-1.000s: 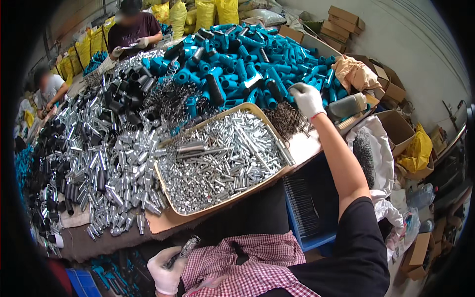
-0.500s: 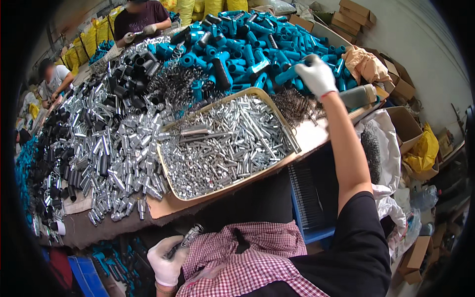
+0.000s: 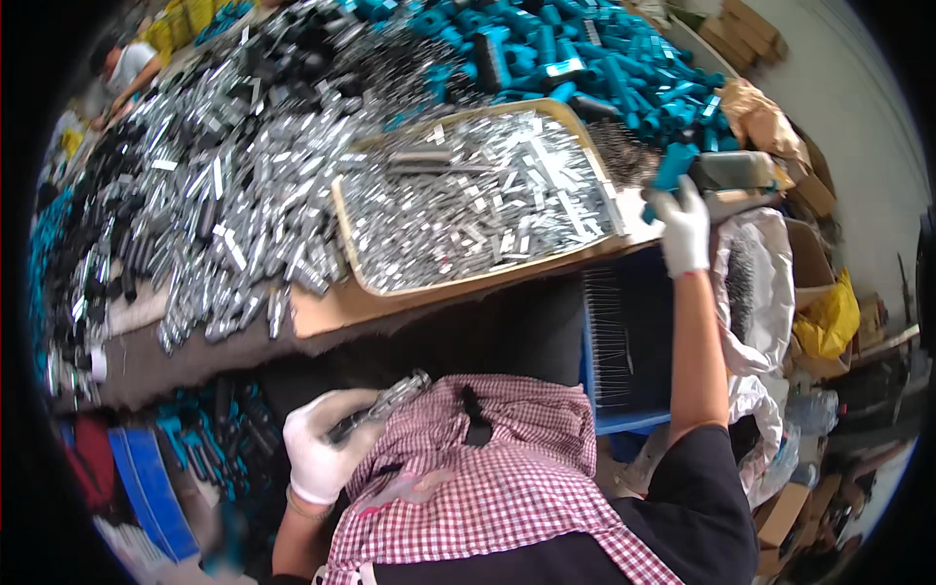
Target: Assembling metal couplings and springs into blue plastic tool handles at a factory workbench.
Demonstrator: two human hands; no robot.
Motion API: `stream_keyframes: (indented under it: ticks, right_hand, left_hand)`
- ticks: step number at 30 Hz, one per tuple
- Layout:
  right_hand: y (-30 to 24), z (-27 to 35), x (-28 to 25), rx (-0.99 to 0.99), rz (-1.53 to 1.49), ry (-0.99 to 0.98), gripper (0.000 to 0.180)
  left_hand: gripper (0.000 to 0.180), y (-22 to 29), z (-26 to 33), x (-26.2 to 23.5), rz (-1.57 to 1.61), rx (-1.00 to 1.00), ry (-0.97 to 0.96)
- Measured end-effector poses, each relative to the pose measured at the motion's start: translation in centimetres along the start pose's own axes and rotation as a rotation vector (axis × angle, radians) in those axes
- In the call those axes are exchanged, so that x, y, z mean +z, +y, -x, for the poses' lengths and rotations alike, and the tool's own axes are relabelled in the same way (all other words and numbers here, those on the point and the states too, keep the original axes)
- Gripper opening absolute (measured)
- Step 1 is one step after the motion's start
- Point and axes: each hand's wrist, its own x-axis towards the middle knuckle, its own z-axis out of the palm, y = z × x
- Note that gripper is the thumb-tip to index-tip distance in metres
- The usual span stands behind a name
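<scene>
On my feed the right hand point(image 3: 686, 229), in a white glove, has its fingers curled around the lower end of a teal piece point(image 3: 674, 166), grip mostly closed, though blur hides exactly how the fingertips sit. That piece is up at the table's right edge, tilted, just beside a grey container point(image 3: 736, 170). Looks like hard plastic to me, so I'd guess light, stiff and a bit slick through cloth. I'd pinch it round the narrow tubular part, no need to squeeze hard.

Left hand point(image 3: 327, 444), also gloved, is half closed on a dark and silver metal piece point(image 3: 398, 393) with its shiny end poking out over the checked apron point(image 3: 497, 487). Probably denser and more slippery, so I'd hold the thick middle.

Further out, a tray point(image 3: 344, 234) full of small metal bits sits between the silver parts point(image 3: 263, 205) on the left and dark springs point(image 3: 629, 154) on the right. Big teal heap point(image 3: 546, 44) behind, blue crate point(image 3: 589, 361) below the table edge, and a co-worker point(image 3: 129, 70) way off at upper left
</scene>
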Motion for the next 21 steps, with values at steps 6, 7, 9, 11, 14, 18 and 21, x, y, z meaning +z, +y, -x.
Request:
stream_keyframes:
  ticks: [6,7,9,11,14,18,21]
  right_hand:
    - [-13.3,9.7,2.2,0.183,-0.224,-0.672,0.051]
    - [-14.0,10.6,3.5,0.107,-0.012,-0.919,0.054]
    - [-14.8,11.9,6.6,0.048,0.075,-1.173,0.056]
    - [-14.5,12.2,8.4,0.045,0.042,-1.228,0.055]
    - [-14.8,11.5,10.0,0.013,0.018,-1.366,0.054]
    - [-16.3,13.5,12.2,-0.189,0.067,-1.39,0.048]
    - [-17.0,15.8,13.1,-0.263,0.098,-1.286,0.043]
  left_hand:
    - [0.027,-1.6,0.6,-0.9,0.0,0.047,0.0]
    - [0.03,-1.5,0.7,-1.0,0.003,0.039,-0.022]
    - [0.029,-1.5,0.6,-1.3,-0.021,0.063,-0.029]
    - [0.029,-1.6,0.8,-1.6,-0.044,0.124,-0.093]
    - [0.03,-2.0,0.9,-2.0,-0.039,0.188,-0.134]
    - [0.035,-1.6,1.2,-1.5,-0.051,0.197,-0.145]
    - [0.041,-1.8,1.1,-1.0,-0.065,0.134,-0.113]
